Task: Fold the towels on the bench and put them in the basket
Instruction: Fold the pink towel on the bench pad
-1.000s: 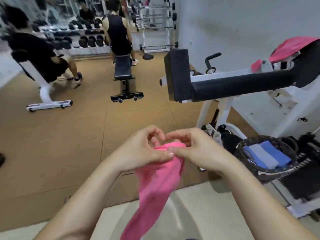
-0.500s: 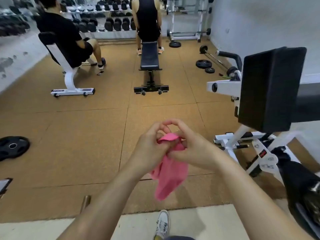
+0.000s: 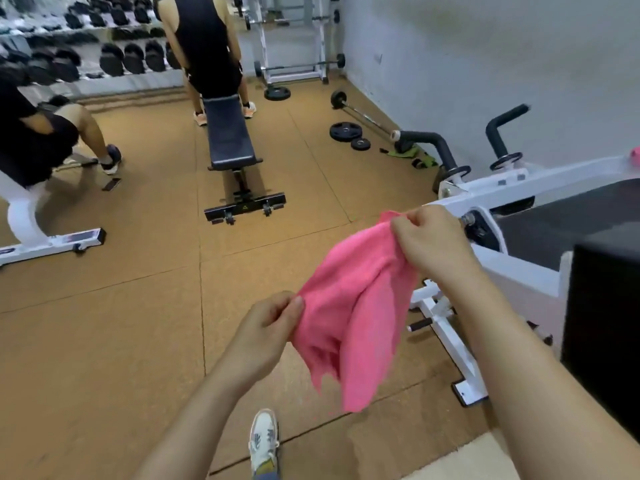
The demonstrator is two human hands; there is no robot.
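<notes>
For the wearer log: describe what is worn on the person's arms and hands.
Nothing worn shows. The left forearm and right forearm are bare, with no sleeve in view. The left hand and right hand have no gloves, and no watch, band or ring shows on the sides facing the camera.

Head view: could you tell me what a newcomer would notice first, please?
A bright pink towel hangs at centre, pinched by the left hand low and the right hand higher. Behind it, a dark bench stands on the tan floor, a person seated at its far end.
</notes>
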